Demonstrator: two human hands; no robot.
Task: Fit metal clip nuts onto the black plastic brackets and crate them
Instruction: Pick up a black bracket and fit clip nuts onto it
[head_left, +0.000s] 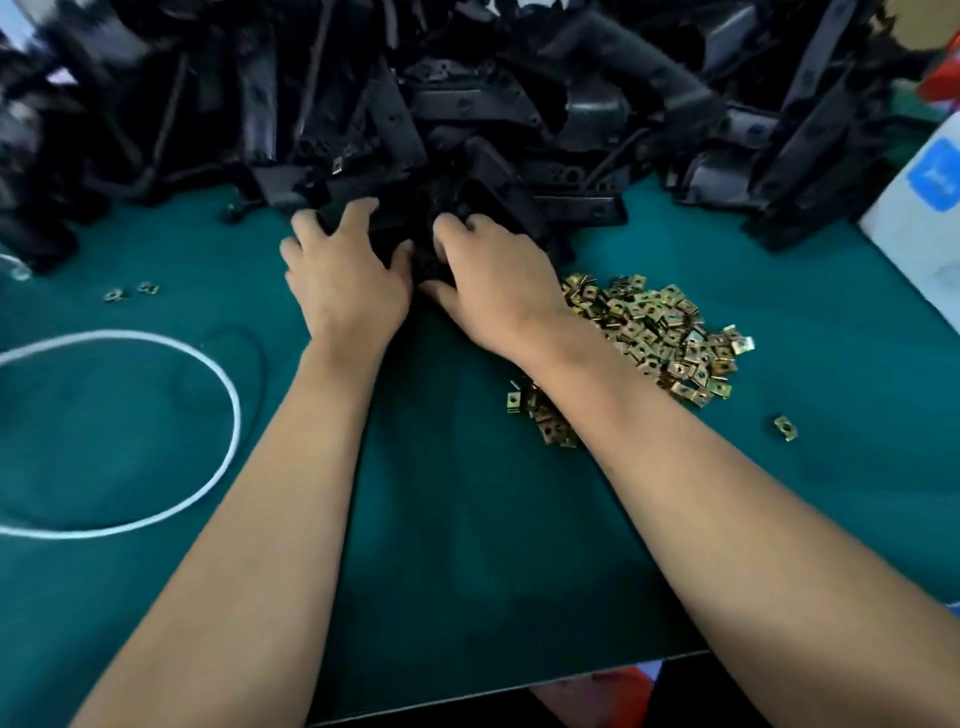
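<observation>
Both hands reach into the near edge of the big pile of black plastic brackets (467, 130) at the far side of the green table (467, 493). The left hand (345, 270) and the right hand (488, 280) curl their fingers around one bracket (415, 244) between them. The heap of clip nuts (660, 338) lies just right of the right wrist. Pulling this bracket could drag tangled neighbours down, and the forearm could scatter the nuts.

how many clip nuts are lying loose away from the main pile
3: two side by side on the green mat far left, one right of the pile. Others may hide under the brackets.
</observation>
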